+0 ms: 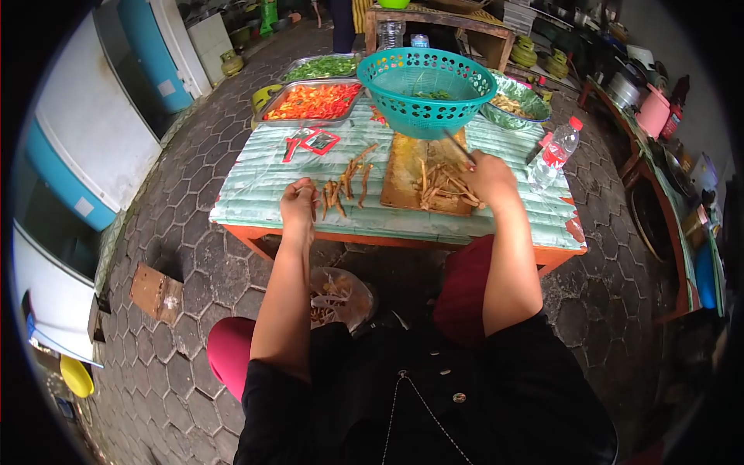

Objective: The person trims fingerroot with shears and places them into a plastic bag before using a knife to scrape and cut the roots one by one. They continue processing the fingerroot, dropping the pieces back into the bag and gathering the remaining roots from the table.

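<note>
My left hand (299, 200) is at the near left of the low table, its fingers closed beside several brown root-like pieces (336, 194); whatever it holds is too small to make out. My right hand (490, 180) is wrapped round the handle of a knife (459, 147), whose blade points up and left over the right edge of the wooden cutting board (401, 174). A pile of thin brown strips (443, 184) lies on the board, just left of my right hand. More thin roots (358, 164) lie left of the board.
A teal colander (425, 116) stands behind the board. Metal trays hold red chopped pieces (314, 101) and green ones (324, 67). On the right are a patterned bowl (518, 108) and a plastic bottle (553, 155). A plastic bag (349, 298) sits below the table.
</note>
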`<state>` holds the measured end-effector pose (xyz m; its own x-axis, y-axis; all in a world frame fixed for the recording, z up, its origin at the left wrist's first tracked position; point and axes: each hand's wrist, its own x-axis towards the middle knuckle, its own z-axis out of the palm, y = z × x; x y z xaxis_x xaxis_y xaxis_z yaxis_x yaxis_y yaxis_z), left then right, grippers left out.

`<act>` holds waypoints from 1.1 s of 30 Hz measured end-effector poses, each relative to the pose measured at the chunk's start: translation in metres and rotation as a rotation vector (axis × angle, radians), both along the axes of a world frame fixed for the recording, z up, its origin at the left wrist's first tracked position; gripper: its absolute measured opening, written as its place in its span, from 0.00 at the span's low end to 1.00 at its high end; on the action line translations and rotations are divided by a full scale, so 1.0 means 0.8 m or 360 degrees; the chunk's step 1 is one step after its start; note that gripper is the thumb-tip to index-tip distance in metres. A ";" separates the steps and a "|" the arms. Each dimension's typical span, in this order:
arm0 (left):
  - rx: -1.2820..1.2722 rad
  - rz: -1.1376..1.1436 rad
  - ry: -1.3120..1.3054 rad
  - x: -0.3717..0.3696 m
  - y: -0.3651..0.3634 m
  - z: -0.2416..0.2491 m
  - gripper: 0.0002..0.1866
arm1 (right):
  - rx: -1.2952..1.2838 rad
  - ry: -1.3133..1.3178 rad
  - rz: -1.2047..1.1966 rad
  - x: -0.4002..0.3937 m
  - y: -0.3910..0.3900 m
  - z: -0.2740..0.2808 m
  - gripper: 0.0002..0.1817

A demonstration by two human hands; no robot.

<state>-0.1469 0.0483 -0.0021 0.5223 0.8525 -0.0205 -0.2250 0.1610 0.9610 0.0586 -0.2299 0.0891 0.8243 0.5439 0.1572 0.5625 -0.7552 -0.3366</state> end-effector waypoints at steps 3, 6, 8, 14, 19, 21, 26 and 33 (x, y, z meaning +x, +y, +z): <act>0.0562 0.0121 0.0258 0.029 0.014 -0.030 0.06 | 0.0077 0.0011 -0.0199 0.055 -0.021 -0.032 0.18; 0.1076 0.0281 0.0430 0.032 0.004 -0.031 0.06 | -0.0125 0.0431 -0.0271 0.079 -0.022 -0.044 0.25; 0.1070 0.0185 0.0433 0.027 -0.004 -0.034 0.05 | -0.0054 0.0430 -0.0301 0.082 -0.015 -0.048 0.25; 0.1717 0.0291 0.0469 0.007 -0.041 -0.002 0.06 | -0.0065 0.0327 -0.0304 0.050 0.014 -0.033 0.24; 0.1330 0.0048 0.0489 -0.020 -0.055 0.038 0.09 | 0.0001 0.0314 -0.0445 0.060 0.017 -0.039 0.20; 0.1296 0.0006 0.0437 -0.029 -0.056 0.047 0.09 | 0.0141 0.0239 -0.0477 0.053 0.011 -0.030 0.17; 0.1078 -0.0119 0.0225 -0.047 -0.061 0.066 0.09 | 0.0736 -0.0192 -0.0503 0.036 0.010 -0.020 0.11; 0.0942 -0.0231 0.0184 -0.083 -0.077 0.089 0.11 | 0.1474 -0.0487 -0.0350 0.016 0.038 -0.013 0.08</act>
